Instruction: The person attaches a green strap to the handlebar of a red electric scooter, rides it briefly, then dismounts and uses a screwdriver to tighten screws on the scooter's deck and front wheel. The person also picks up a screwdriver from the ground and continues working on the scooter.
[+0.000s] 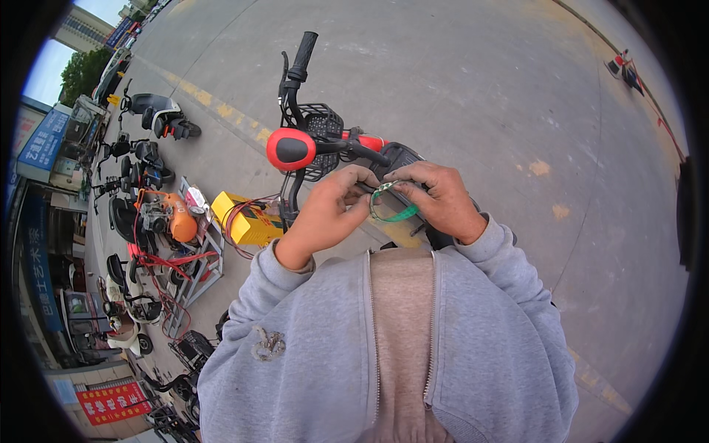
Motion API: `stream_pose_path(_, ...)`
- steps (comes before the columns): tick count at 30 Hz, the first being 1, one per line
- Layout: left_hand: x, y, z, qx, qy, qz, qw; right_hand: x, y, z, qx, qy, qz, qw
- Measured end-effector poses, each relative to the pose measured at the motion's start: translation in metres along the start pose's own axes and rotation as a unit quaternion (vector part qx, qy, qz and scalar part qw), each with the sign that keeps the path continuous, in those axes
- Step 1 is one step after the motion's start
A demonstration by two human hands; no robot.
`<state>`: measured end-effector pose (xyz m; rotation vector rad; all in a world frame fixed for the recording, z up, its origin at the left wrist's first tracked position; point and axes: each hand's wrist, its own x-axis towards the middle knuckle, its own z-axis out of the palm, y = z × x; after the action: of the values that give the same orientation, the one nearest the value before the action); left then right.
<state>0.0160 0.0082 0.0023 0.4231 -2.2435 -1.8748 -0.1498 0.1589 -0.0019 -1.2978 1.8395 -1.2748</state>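
Note:
A green looped strip [399, 215] with a pale patterned part is held between my two hands at chest height. My left hand [332, 210] pinches at the loop's left side, fingers curled. My right hand [436, 199] grips the loop's upper right with thumb and index finger. Just beyond them is a red and black electric bike, with a red-rimmed head unit [291, 148], a black handlebar grip [303, 55] and a wire basket [323, 117]. My hands partly hide the bike's lower parts.
A yellow box [240, 220] with cables stands at the left, beside an orange compressor [179, 218] on a metal frame with red hoses. Several parked scooters [155, 111] line the shopfronts [40, 258]. Grey pavement [517, 103] stretches right, where a red-and-black object [624, 70] stands far off.

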Motion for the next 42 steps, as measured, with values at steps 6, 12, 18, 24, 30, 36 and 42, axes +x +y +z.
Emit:
stream_pose_path(6,-0.005,0.0,0.001,0.029,0.044,-0.002,0.999,-0.001,-0.003,0.009,0.092,0.08,0.042,0.992)
stream_pose_path(12,-0.008,0.001,0.001,0.059,0.071,0.018,0.996,-0.001,-0.002,0.014,0.069,0.185,0.087,0.976)
stream_pose_path(18,-0.013,0.003,0.003,0.066,0.101,0.021,0.993,0.006,0.008,0.005,0.183,0.201,0.115,0.955)
stream_pose_path(24,-0.007,-0.002,-0.001,0.122,0.176,0.04,0.976,0.002,0.004,-0.005,0.446,0.03,0.19,0.874)
stream_pose_path(30,-0.007,-0.006,-0.01,0.238,0.173,0.077,0.952,0.0,0.02,-0.006,0.454,0.055,0.196,0.868)
stream_pose_path(36,-0.003,-0.01,-0.014,0.204,0.146,0.21,0.945,-0.001,0.042,-0.007,0.492,0.05,0.25,0.832)
stream_pose_path(42,-0.001,-0.013,-0.019,0.212,0.122,0.269,0.932,-0.001,0.024,0.003,0.263,0.075,0.119,0.954)
